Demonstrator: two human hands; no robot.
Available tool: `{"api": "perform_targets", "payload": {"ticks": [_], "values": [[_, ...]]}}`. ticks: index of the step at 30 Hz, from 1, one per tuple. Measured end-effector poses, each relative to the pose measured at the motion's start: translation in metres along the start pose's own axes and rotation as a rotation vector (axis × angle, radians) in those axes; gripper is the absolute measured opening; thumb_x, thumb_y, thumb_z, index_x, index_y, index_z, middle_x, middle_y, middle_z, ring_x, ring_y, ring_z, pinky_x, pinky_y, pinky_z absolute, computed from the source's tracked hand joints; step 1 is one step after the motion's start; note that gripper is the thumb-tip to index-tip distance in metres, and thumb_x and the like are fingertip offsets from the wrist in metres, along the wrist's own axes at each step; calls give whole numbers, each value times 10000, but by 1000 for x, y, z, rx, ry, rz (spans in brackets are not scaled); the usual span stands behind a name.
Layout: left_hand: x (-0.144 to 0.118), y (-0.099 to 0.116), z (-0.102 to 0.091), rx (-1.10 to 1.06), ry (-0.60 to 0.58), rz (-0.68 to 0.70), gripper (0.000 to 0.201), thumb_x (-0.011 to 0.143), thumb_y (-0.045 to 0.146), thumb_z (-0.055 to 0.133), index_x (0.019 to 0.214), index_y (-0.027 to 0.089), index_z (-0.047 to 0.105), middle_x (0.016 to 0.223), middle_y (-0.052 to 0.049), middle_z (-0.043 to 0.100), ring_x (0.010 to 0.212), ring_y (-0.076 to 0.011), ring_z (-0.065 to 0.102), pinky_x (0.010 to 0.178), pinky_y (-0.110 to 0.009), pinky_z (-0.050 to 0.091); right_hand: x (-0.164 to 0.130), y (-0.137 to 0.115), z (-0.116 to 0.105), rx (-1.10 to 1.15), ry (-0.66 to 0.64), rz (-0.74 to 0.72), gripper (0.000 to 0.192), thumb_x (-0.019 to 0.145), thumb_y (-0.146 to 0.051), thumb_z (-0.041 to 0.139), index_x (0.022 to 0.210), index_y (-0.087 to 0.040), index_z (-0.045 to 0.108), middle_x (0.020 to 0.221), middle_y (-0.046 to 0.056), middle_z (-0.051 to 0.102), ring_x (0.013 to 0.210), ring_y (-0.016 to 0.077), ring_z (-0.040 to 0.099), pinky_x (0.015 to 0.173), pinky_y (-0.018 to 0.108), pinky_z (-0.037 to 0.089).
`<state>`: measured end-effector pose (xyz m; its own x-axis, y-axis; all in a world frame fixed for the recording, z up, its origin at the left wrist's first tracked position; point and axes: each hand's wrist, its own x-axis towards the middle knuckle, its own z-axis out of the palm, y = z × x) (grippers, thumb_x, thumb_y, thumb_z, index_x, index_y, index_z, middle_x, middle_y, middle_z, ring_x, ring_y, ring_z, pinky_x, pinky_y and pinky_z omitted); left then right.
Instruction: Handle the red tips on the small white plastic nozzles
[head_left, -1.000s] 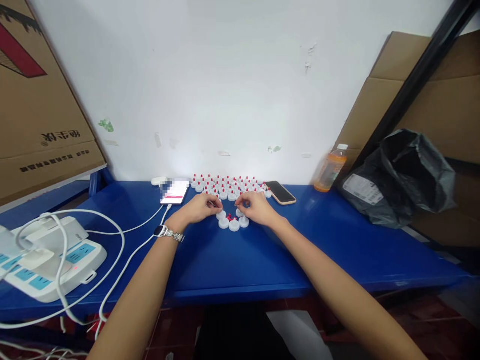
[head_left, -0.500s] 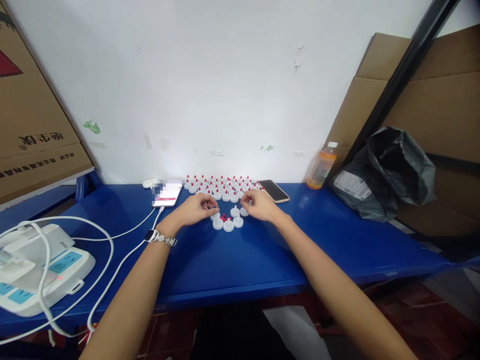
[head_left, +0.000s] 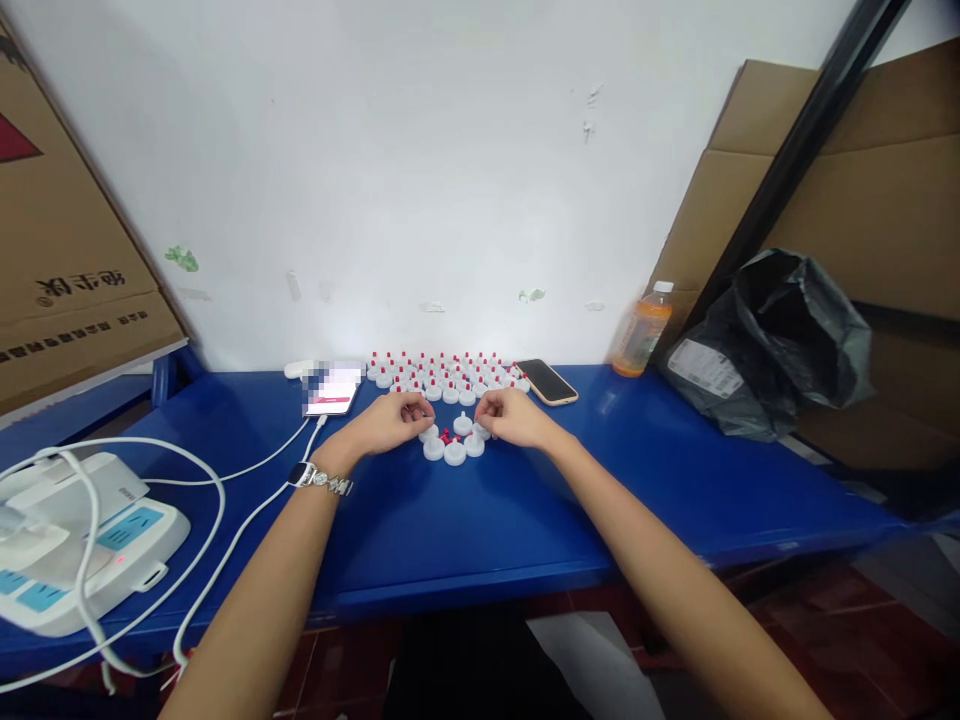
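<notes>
Left hand (head_left: 390, 422), right hand (head_left: 511, 417): fingers pinched at white caps (head_left: 453, 446), grip contents unclear. Carton (head_left: 71, 250) print mirrored, unreadable.

A long blue table (head_left: 465, 540) is set against a scuffed white wall (head_left: 420, 170); dark red floor tiles (head_left: 840, 640) are seen below.
</notes>
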<state>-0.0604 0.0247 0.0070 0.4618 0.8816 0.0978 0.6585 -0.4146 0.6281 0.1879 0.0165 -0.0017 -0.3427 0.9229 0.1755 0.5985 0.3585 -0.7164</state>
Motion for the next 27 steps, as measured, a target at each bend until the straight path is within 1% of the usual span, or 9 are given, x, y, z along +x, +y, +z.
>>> {"api": "perform_targets", "payload": {"ticks": [5, 8, 11, 14, 17, 19, 22, 25, 27], "values": [[-2, 3, -2, 15, 30, -29, 283, 785, 339, 573, 977, 172, 696, 819, -43, 686, 751, -188, 629, 702, -299, 470, -2, 0, -1, 38, 10, 52, 65, 780, -165, 571, 767, -159, 634, 585, -8, 633, 502, 111, 572, 524, 215, 397], [-2, 2, -1, 16, 54, -20, 272, 789, 325, 567, 974, 172, 693, 837, -52, 696, 767, -193, 638, 698, -299, 475, 6, 2, -2, -86, 158, 29, 166, 846, -303, 574, 783, -169, 650, 584, -5, 620, 519, 117, 549, 517, 226, 358], [-2, 3, 0, 15, 90, 11, 252, 799, 309, 561, 965, 168, 689, 837, -54, 700, 758, -186, 636, 686, -295, 476, 23, 6, -1, -235, 262, 25, 211, 844, -359, 602, 909, -182, 697, 675, 12, 665, 599, 135, 571, 556, 238, 357], [-2, 7, 2, 22, 145, 45, 227, 808, 296, 566, 948, 166, 689, 831, -51, 700, 738, -174, 629, 672, -290, 471, 44, 7, 2, -363, 246, 73, 234, 820, -376, 643, 973, -218, 724, 782, 35, 710, 688, 169, 613, 612, 261, 383], [-1, 10, 4, 37, 189, 71, 207, 828, 308, 572, 922, 166, 690, 841, -52, 703, 734, -169, 624, 665, -290, 465, 56, 7, 5, -456, 201, 92, 164, 795, -355, 676, 882, -235, 747, 853, 54, 723, 773, 202, 637, 655, 281, 397], [-1, 11, 4, 43, 201, 87, 204, 846, 327, 574, 905, 169, 689, 841, -50, 704, 739, -169, 623, 672, -294, 465, 56, 6, 5, -467, 194, 90, 139, 805, -337, 666, 865, -238, 743, 842, 50, 716, 776, 204, 635, 663, 284, 400], [0, 13, 5, 49, 248, 131, 219, 886, 356, 553, 903, 179, 681, 864, -46, 701, 766, -174, 619, 696, -306, 464, 45, 3, 2, -447, 279, 1, 148, 856, -338, 612, 908, -239, 708, 880, 44, 694, 778, 197, 623, 685, 288, 415], [1, 18, 7, 33, 346, 201, 249, 936, 383, 508, 953, 188, 662, 906, -45, 684, 802, -175, 610, 710, -310, 461, 28, -4, -2, -382, 372, -227, 149, 916, -302, 528, 974, -219, 639, 1063, 75, 658, 928, 210, 617, 781, 305, 438], [1, 23, 10, 10, 393, 249, 267, 963, 401, 478, 1006, 195, 641, 919, -43, 667, 818, -174, 605, 712, -310, 460, 18, -11, -3, -289, 345, -357, 163, 948, -262, 465, 1047, -210, 584, 1066, 81, 651, 950, 204, 615, 809, 308, 440]]}}
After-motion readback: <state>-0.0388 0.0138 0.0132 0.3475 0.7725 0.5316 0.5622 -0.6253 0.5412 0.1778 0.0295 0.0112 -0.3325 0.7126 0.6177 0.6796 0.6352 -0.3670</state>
